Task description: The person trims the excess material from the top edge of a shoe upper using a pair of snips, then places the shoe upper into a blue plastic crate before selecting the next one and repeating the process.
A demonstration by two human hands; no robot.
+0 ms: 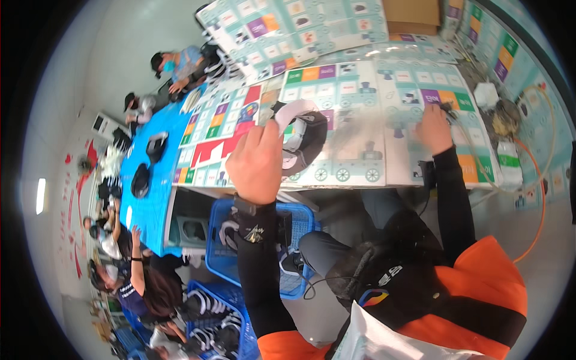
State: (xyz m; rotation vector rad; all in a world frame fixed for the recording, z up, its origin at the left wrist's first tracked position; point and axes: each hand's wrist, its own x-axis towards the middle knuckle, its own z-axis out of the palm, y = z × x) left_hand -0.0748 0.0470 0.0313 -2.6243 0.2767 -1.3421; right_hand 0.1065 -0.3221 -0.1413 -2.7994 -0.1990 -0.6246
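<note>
My left hand (257, 165) is closed on the edge of a shoe upper (312, 141), black with a pale pink-white band, raised above the worktable. The curved piece stands open toward the right, its pale inner side showing. Further right, my right hand (433, 129) is curled low over the table. A small dark object (447, 108) sticks out beside its fingers, close to a pale hose. What lies within that grip is hidden.
Printed boards cover the worktable (336, 171). A pale hose (480, 159) and an orange hose (540, 186) run along the right. Blue baskets (261, 279) with shoe parts stand below left. On a blue-covered table (157, 180) lie black pieces; several people sit beyond.
</note>
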